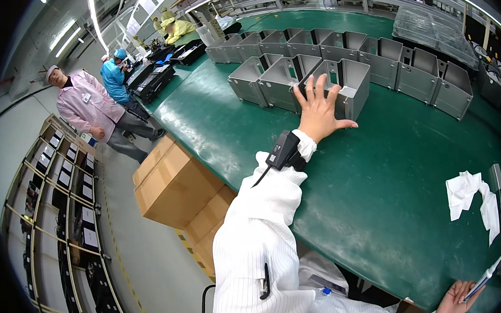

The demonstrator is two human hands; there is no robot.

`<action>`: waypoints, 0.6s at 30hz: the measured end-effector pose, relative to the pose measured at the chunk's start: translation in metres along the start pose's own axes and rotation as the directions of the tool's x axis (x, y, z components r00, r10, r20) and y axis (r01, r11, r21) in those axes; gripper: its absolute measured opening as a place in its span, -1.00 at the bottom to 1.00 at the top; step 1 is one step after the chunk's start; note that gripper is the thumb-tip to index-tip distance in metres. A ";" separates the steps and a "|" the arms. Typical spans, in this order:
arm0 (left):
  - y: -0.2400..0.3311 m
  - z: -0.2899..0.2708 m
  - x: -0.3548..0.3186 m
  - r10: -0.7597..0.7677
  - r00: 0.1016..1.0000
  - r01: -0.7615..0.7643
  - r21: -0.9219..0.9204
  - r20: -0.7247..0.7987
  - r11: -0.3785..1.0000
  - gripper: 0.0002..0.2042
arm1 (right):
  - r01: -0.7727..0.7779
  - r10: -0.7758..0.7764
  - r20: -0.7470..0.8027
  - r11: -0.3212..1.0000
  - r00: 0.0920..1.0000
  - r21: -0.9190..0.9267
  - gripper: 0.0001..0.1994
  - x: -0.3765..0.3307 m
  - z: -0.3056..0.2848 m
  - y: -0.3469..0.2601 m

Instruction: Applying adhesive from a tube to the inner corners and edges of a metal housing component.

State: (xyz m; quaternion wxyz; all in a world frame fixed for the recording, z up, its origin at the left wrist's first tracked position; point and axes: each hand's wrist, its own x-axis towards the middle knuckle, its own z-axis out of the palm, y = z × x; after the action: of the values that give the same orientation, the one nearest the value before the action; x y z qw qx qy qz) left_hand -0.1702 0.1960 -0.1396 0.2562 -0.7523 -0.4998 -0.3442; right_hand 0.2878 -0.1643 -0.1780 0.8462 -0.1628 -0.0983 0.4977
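Note:
My left hand (318, 113), fingers spread and holding nothing, reaches over the table in front of a grey open-topped metal housing (358, 89). Whether its fingertips touch the metal I cannot tell. This housing stands at the right end of a short front row, beside two similar housings (280, 83). Near the lower right edge, my right hand (457, 299) is closed on a slim white and blue strip-like thing (486, 278), whose kind I cannot make out. A black device on a band (285, 151) sits on my left wrist.
Behind stands a longer row of grey housings (381, 64). On the green table (382, 187) lie a crumpled white cloth (468, 192) and a small grey metal piece (497, 177). Clear plastic trays (435, 33) are stacked at back right. Cardboard boxes (176, 180) and a person in pink (87, 101) are left.

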 end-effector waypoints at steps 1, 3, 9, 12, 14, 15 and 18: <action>0.008 0.001 0.001 0.056 0.997 -0.056 -0.006 -0.046 0.998 -0.10 | 0.001 -0.001 0.004 1.000 1.000 -0.009 -0.54 0.000 0.000 0.000; 0.016 0.002 0.007 0.012 0.998 -0.009 -0.046 0.066 0.999 -0.19 | 0.007 -0.006 0.011 0.999 1.000 -0.031 -0.54 0.000 0.000 -0.001; 0.021 0.003 0.015 -0.001 0.998 0.001 0.005 0.066 1.000 -0.41 | 0.188 -0.192 -0.038 0.979 0.981 -0.084 -0.66 -0.001 -0.004 0.007; 0.022 0.001 0.015 -0.007 0.998 0.006 0.020 0.062 1.000 -0.42 | 0.192 -0.193 0.000 0.979 0.981 -0.071 -0.65 -0.001 -0.003 0.009; 0.023 0.000 0.015 -0.024 0.998 0.022 0.038 0.057 0.999 -0.42 | 0.179 -0.177 0.043 0.982 0.983 -0.052 -0.65 -0.001 -0.001 0.009; 0.023 0.000 0.014 -0.020 0.999 0.018 0.051 0.029 0.999 -0.42 | 0.196 -0.198 -0.029 0.979 0.980 -0.063 -0.65 -0.002 0.000 0.009; 0.021 -0.002 0.015 -0.087 0.992 0.082 0.065 0.091 0.995 -0.42 | 0.195 -0.200 -0.077 0.978 0.977 -0.074 -0.65 -0.002 0.003 0.009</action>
State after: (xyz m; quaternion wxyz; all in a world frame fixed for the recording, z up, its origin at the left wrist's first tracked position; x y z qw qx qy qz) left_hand -0.1474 0.1951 -0.1279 0.2405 -0.7376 -0.5531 -0.3035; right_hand 0.2785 -0.1617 -0.1786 0.8891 -0.2007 -0.0946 0.4003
